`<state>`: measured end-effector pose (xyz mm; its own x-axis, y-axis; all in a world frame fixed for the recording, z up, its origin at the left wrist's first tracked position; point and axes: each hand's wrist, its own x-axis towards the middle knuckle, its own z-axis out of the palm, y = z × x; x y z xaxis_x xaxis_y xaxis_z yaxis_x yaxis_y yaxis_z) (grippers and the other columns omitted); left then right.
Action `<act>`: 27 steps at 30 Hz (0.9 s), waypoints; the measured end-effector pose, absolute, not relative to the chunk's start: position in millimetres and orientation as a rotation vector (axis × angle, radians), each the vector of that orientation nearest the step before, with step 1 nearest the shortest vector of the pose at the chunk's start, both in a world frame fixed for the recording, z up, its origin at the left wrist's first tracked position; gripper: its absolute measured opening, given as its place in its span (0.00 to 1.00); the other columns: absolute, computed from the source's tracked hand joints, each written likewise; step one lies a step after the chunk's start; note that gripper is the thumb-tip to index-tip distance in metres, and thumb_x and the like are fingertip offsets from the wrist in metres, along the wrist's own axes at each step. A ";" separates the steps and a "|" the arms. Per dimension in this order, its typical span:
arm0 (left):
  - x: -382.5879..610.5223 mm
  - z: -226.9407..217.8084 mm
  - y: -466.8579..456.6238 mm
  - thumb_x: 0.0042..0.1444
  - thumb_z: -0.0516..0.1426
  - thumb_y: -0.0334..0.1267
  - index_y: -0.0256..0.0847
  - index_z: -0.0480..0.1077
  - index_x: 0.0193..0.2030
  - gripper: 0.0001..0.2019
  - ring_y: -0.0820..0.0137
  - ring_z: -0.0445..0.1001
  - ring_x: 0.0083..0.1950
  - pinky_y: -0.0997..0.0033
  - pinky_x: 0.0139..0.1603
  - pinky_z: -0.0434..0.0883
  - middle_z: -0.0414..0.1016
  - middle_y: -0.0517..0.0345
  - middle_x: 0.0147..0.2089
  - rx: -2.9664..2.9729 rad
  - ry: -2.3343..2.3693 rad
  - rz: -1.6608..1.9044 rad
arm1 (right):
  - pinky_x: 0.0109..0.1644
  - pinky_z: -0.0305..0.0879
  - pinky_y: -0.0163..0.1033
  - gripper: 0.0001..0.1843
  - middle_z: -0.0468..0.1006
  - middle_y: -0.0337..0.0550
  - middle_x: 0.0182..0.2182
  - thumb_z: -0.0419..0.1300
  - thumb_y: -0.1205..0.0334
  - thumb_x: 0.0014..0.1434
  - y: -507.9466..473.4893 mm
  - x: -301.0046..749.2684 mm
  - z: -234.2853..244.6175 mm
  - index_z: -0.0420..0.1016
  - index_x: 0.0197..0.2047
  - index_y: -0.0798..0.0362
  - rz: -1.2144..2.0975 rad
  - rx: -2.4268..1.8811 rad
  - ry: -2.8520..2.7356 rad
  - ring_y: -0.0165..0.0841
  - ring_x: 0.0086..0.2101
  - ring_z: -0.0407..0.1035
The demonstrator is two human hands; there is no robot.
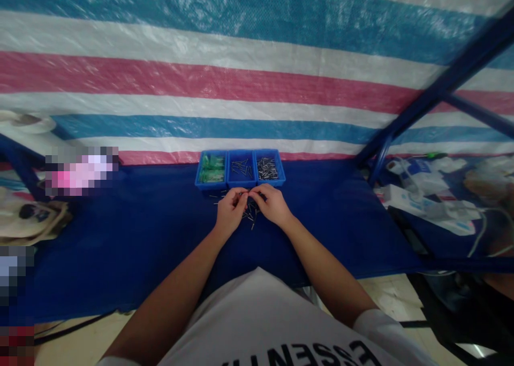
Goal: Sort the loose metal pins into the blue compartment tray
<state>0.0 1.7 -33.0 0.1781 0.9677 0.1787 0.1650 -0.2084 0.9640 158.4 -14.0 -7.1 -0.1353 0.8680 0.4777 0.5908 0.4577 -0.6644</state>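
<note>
My left hand [229, 210] and my right hand [273, 204] rest close together on a blue cloth-covered table [140, 232], fingers curled and pinched over a small pile of loose metal pins [251, 215]. What each pinch holds is too small to name. Just beyond the hands stand three small blue trays: the left tray [212, 169] holds green pieces, the middle tray [241, 169] a few dark pins, the right tray [268, 169] many metal pins.
A striped red, white and blue tarp [241, 77] hangs behind the table. A blue metal frame [433, 96] rises at right, with white packets and cables [429, 200] beyond it. A beige bag [28, 219] lies at far left.
</note>
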 end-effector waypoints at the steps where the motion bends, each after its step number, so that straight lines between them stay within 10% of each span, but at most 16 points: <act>1: -0.1 -33.6 1.9 0.59 0.55 0.47 0.40 0.71 0.42 0.13 0.75 0.69 0.23 0.76 0.26 0.65 0.70 0.64 0.22 1.564 1.117 1.133 | 0.44 0.67 0.38 0.07 0.78 0.44 0.32 0.58 0.62 0.64 -14.2 158.2 -6.9 0.76 0.36 0.53 0.398 -1.235 -1.837 0.33 0.36 0.72; 27: 0.8 -28.8 0.5 0.60 0.54 0.47 0.42 0.70 0.45 0.13 0.76 0.69 0.23 0.76 0.27 0.65 0.70 0.65 0.24 1.623 1.117 1.140 | 0.45 0.67 0.38 0.08 0.79 0.44 0.33 0.57 0.61 0.64 -14.4 158.1 -6.1 0.77 0.38 0.52 0.410 -1.238 -1.835 0.34 0.37 0.72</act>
<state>0.8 0.5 -28.8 0.1894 0.9580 0.2151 0.1959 -0.2515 0.9478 158.1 -14.4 -6.1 -0.1362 0.8719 0.4703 0.5888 0.4531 -0.6694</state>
